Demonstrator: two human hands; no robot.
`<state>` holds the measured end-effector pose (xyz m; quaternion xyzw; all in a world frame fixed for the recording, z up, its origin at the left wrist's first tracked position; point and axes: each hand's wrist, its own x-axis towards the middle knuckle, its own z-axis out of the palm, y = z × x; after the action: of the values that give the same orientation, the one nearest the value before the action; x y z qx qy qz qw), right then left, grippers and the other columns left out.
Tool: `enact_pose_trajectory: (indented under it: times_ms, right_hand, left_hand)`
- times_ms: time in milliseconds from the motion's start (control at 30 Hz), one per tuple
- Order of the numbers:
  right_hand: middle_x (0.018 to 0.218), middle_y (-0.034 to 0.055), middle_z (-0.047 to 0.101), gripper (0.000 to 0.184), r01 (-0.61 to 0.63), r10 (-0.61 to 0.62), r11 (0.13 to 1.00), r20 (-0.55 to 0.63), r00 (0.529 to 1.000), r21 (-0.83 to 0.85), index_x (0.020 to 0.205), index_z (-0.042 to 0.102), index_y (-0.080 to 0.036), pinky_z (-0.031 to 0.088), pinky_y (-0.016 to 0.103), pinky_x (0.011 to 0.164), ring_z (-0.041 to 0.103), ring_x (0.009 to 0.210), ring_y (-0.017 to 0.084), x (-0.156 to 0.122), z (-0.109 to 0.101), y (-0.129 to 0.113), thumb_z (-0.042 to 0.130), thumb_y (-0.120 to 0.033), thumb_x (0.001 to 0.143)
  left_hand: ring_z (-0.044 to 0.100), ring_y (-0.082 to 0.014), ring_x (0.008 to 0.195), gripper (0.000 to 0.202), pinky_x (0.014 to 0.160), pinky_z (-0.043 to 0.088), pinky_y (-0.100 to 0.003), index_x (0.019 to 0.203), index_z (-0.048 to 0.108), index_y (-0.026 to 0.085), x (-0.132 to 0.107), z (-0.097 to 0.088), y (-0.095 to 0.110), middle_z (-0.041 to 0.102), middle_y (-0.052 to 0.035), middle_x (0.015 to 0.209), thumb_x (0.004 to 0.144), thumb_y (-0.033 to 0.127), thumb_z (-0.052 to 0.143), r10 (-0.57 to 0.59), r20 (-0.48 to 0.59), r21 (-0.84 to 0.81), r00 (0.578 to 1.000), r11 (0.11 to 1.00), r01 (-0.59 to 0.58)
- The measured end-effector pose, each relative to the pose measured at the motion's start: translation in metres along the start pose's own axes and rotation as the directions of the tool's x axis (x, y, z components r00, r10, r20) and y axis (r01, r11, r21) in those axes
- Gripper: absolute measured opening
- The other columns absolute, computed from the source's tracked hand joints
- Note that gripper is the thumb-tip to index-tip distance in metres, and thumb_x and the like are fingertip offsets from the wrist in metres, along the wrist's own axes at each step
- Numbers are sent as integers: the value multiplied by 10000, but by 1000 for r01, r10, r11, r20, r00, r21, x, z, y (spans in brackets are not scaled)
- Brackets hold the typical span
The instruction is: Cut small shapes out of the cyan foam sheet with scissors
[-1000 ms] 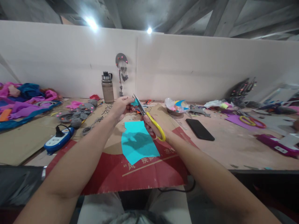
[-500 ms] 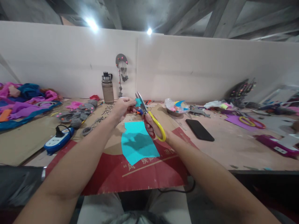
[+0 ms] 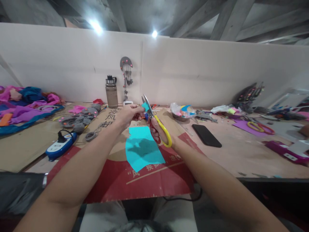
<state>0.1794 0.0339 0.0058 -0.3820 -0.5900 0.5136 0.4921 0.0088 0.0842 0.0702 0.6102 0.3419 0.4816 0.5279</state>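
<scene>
My left hand (image 3: pixel 133 115) pinches a small turquoise piece (image 3: pixel 145 106), felt or paper, in front of me. In my right hand (image 3: pixel 156 129) is a pair of scissors (image 3: pixel 164 132) with yellow and red handles, its blades pointing up and a little apart. The small piece lies at the blades, partly between them. Below both hands a larger turquoise sheet (image 3: pixel 144 149) with cut edges rests on a red and brown cardboard (image 3: pixel 154 183). A shadow of my hands falls across the sheet.
A water bottle (image 3: pixel 111 93) stands by the white partition (image 3: pixel 193 71). To the left are a blue power strip (image 3: pixel 60 146) and heaped coloured fabric (image 3: pixel 26 106). A black phone (image 3: pixel 207 135), a bowl of scraps (image 3: pixel 182 112) and a magenta power strip (image 3: pixel 287 152) lie to the right.
My left hand has shifted slightly right with the small turquoise piece, closer to the scissors. The blades look a little nearer together. The larger sheet stays put.
</scene>
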Motion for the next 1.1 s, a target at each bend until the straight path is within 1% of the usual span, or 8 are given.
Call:
enact_pose_trajectory:
  times_ms: [100, 333, 533, 667, 800, 967, 1033, 1100]
  right_hand:
    - [606, -104, 379, 691, 4, -4, 1000, 6, 1000, -4, 957, 486, -233, 304, 166, 330, 306, 405, 44, 0, -1, 2, 602, -880, 742]
    - [598, -93, 387, 618, -19, 19, 1000, -24, 1000, -12, 959, 501, -232, 289, 170, 334, 327, 408, 55, -1, 2, -2, 592, -825, 812]
    - [593, -104, 374, 638, -25, 25, 1000, -19, 1000, 12, 952, 490, -236, 268, 165, 323, 296, 390, 44, 0, 1, 0, 595, -844, 789]
    - [589, -108, 381, 675, -44, 44, 999, -29, 999, 19, 972, 500, -234, 274, 165, 316, 300, 385, 42, 0, 2, 1, 593, -869, 761]
    - [576, -106, 391, 656, -65, 66, 998, -65, 996, 13, 950, 493, -231, 290, 170, 318, 319, 389, 47, -3, 5, -4, 615, -849, 766]
    - [576, -105, 393, 646, -53, 54, 999, -68, 996, 10, 954, 490, -228, 301, 174, 320, 325, 384, 49, -2, 5, -6, 610, -838, 779]
    - [584, -98, 401, 640, -30, 29, 999, -82, 996, -14, 946, 495, -225, 309, 182, 319, 341, 383, 53, 2, 2, -1, 589, -839, 794]
    - [600, -87, 425, 629, 25, -29, 999, -96, 995, -46, 944, 500, -226, 319, 192, 319, 368, 387, 62, 6, -1, 6, 579, -835, 807]
  left_hand:
    - [528, -69, 425, 252, 440, 362, -206, 586, 657, 117, -1, 1, 0, 637, -33, 558, 654, 297, 821, -21, 25, 4, 999, 1000, 21]
    - [517, -61, 411, 240, 440, 373, -198, 615, 662, 110, 0, 3, 0, 642, -27, 557, 681, 270, 829, -46, 21, -8, 999, 999, 46]
    - [521, -66, 420, 240, 434, 364, -199, 630, 666, 111, 0, 3, -1, 651, -40, 557, 676, 269, 840, -52, 24, -55, 998, 997, 54]
    - [542, -74, 444, 241, 464, 408, -201, 617, 630, 126, 1, 3, -3, 644, -27, 562, 661, 251, 832, -59, 11, -111, 998, 992, 60]
    - [591, -86, 492, 194, 508, 450, -208, 654, 597, 142, 2, 3, -4, 686, -37, 637, 676, 204, 780, -53, -40, -159, 998, 986, 46]
    - [672, -115, 580, 187, 560, 474, -209, 681, 512, 167, 3, 2, -1, 709, -46, 703, 710, 150, 696, -47, -129, -149, 991, 988, 27]
    - [669, -114, 579, 186, 576, 486, -216, 699, 502, 173, 3, 1, 1, 697, -30, 692, 709, 130, 683, -36, -145, -136, 989, 991, 16]
    - [648, -105, 564, 190, 571, 477, -209, 710, 503, 177, 3, 1, 1, 666, -7, 645, 702, 114, 681, -20, -163, -127, 986, 992, -1]
